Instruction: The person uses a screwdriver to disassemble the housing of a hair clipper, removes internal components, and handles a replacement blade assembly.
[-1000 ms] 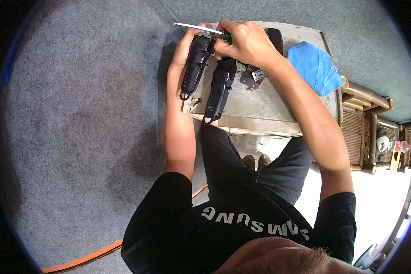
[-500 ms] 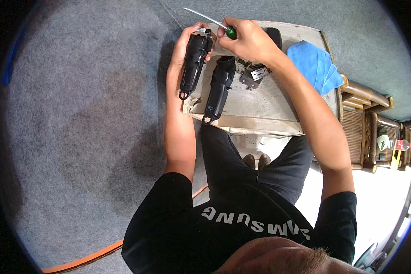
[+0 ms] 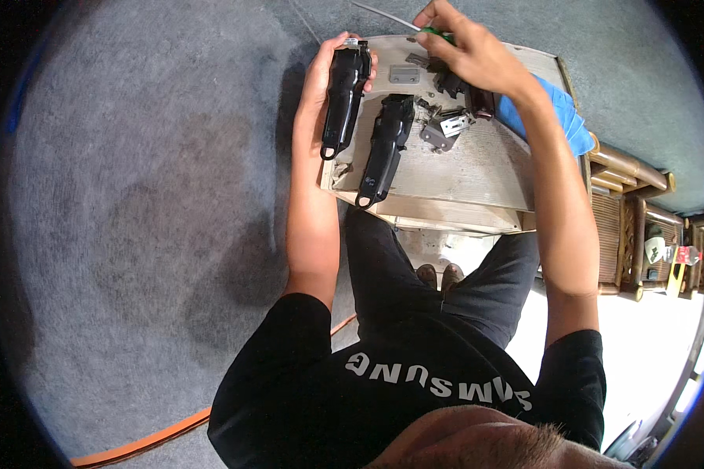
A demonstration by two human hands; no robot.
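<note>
My left hand (image 3: 318, 76) is wrapped round a black hair clipper (image 3: 343, 102), its head end up by my fingertips and its hanging loop toward me. In my right hand (image 3: 477, 56) is a screwdriver (image 3: 393, 16) with a green handle; its long metal shaft points away to the left, apart from the clipper. A second black hair clipper (image 3: 386, 148) lies on the wooden box top (image 3: 477, 176), just right of the held one. Beyond it lie metal clipper parts (image 3: 440, 134) and a flat grey blade (image 3: 404, 74). My right hand hovers above some dark parts (image 3: 449, 83).
Blue cloths (image 3: 559, 117) lie fanned at the box's right edge. Bamboo furniture (image 3: 630, 168) stands to the right, with small items on it. Grey carpet (image 3: 149, 195) spreads out on the left, crossed by an orange strip (image 3: 149, 442) lower down.
My right hand with the screwdriver has moved right and farther away, off the held clipper's head. The flat grey blade now shows. My left hand has shifted slightly right with the clipper.
</note>
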